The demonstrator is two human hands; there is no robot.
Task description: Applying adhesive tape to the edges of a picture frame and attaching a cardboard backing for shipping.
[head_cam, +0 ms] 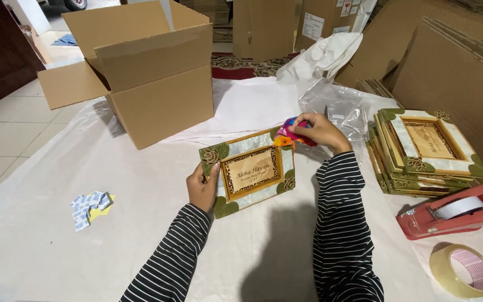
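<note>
A decorated picture frame [250, 171] is held at the centre of the view, just above a white sheet [141, 223] spread over the floor. The frame is gripped at its 9 o'clock edge by the left hand [201, 187], fingers closed around the border with the thumb on the front, so that the face is kept tilted up toward the camera. At the frame's 1 o'clock corner a bright pink and multicoloured cloth piece [293, 134] is pinched by the right hand [321, 131], fingertips closed on it; it appears to be pressed against that corner, though whether it is fastened there cannot be told.

At 3 o'clock from the frame a stack of similar frames [426, 148] is piled face up, within easy reach of the right arm. At 4 o'clock a red tape dispenser [454, 211] lies on the sheet, and a loose roll of clear tape [465, 270] lies just beside it at 5 o'clock. Crumpled clear plastic bags [339, 106] sit at 1 o'clock, just behind the right hand. An open cardboard box [152, 78] stands at 11 o'clock, flaps spread outward. A small heap of white sachets [89, 206] lies at 8 o'clock, well apart from both hands. Flattened cardboard sheets [454, 61] lean at the far right.
</note>
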